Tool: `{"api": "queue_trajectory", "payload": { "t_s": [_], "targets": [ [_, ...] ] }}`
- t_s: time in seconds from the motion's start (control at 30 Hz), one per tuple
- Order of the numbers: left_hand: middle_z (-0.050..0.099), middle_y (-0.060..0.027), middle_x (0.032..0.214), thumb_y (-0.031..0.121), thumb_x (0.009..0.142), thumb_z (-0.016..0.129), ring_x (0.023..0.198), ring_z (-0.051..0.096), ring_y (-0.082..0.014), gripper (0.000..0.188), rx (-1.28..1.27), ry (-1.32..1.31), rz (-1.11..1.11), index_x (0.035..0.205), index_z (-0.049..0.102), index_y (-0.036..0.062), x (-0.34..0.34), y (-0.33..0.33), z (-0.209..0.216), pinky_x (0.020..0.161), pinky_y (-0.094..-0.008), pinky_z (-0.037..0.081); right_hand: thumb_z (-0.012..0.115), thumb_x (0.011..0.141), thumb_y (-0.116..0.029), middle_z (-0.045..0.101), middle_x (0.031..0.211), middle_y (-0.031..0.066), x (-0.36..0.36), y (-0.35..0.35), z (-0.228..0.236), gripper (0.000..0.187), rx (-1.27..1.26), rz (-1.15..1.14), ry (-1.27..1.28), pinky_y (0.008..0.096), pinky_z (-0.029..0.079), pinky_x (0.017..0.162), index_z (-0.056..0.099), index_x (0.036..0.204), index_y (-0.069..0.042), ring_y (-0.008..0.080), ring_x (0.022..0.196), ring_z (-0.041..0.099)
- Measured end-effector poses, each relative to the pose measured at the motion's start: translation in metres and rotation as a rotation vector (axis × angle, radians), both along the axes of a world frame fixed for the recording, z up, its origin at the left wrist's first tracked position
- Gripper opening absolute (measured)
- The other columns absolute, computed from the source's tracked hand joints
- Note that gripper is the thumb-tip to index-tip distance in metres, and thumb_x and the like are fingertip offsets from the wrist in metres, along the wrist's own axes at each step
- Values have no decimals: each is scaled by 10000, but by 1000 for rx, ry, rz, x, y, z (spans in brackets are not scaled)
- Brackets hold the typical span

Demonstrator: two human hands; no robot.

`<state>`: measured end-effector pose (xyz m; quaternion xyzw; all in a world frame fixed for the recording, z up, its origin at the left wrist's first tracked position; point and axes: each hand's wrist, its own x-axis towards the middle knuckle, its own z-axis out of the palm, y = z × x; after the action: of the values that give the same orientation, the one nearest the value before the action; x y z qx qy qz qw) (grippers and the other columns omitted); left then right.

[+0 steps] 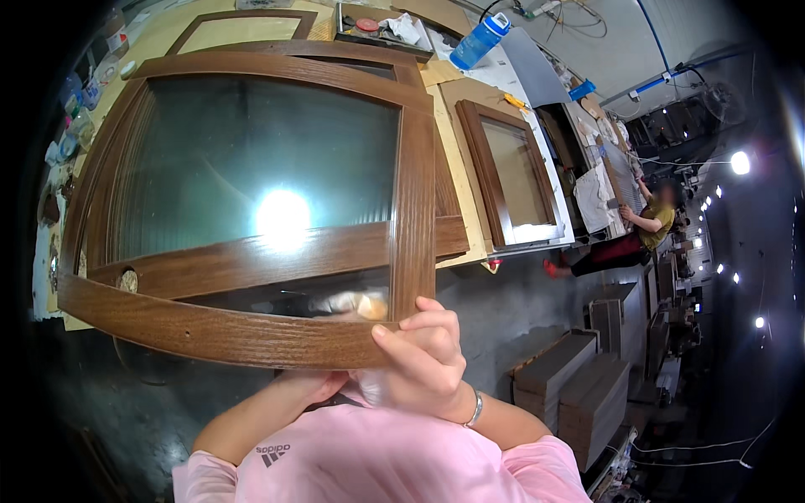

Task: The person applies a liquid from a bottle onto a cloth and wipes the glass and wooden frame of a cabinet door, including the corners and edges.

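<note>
A brown wood-framed glass door (251, 335) is held up in front of me, tilted, with a bright light reflecting in its pane. My right hand (428, 352) grips its near right corner, thumb on the frame's face and fingers around the outer edge. My left hand (323, 381) reaches under the near rail; its fingers are mostly hidden. Something white and skin-coloured (348, 303) shows blurred in the glass near that corner; whether seen through it or reflected, I cannot tell. Beneath the door lies another brown frame (449, 239) on the worktable.
To the right lies a smaller brown framed door (480, 159), near a yellow-handled tool (515, 101). A blue bottle (480, 42) and a tray (344, 33) stand at the back. Bottles (75, 96) line the left edge. Stacked panels (562, 377) and another person (658, 222) are at right.
</note>
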<state>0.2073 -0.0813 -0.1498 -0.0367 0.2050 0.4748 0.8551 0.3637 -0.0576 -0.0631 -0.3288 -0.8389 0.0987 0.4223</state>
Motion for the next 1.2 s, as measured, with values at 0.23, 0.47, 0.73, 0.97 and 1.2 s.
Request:
{"api": "queue_trajectory", "payload": {
  "t_s": [0.23, 0.47, 0.73, 0.97, 1.2],
  "targets": [
    [638, -113, 1164, 111, 945, 630, 1043, 672, -238, 390, -58, -45, 109, 1313, 525, 37, 0, 3, 5, 892, -372, 599, 654, 554, 98, 562, 847, 48, -3, -2, 2, 543, 30, 0, -3, 496, 487, 976, 753, 1076, -16, 250, 882, 577],
    [654, -56, 1162, 34, 956, 592, 1003, 656, -158, 407, 138, 218, 63, 1359, 562, 79, -2, 13, 22, 847, -301, 569, 662, 560, 94, 562, 847, 48, -6, -12, 2, 528, 35, -23, 5, 499, 493, 965, 759, 1066, -20, 246, 875, 577],
    [652, -36, 1149, 129, 996, 559, 1006, 628, -132, 299, 492, 598, 16, 1284, 607, 62, -7, 8, 11, 812, -279, 530, 671, 571, 92, 552, 848, 42, -8, -14, 5, 504, 30, -33, -19, 499, 494, 961, 765, 1052, -29, 241, 859, 571],
    [686, -157, 1162, 137, 942, 620, 998, 673, -226, 325, 281, 638, -334, 1239, 631, 6, -52, -28, 22, 874, -360, 523, 657, 570, 97, 554, 851, 41, -6, -11, 0, 508, 41, -44, 0, 499, 494, 962, 763, 1052, -24, 240, 863, 572],
    [674, -220, 1193, 199, 840, 651, 1021, 692, -350, 486, 556, 394, 646, 1259, 614, -43, -127, -66, 94, 931, -543, 535, 628, 555, 91, 562, 862, 44, 1, -6, -4, 526, 41, -36, 33, 493, 499, 950, 755, 1056, -3, 242, 869, 570]
  ]
}}
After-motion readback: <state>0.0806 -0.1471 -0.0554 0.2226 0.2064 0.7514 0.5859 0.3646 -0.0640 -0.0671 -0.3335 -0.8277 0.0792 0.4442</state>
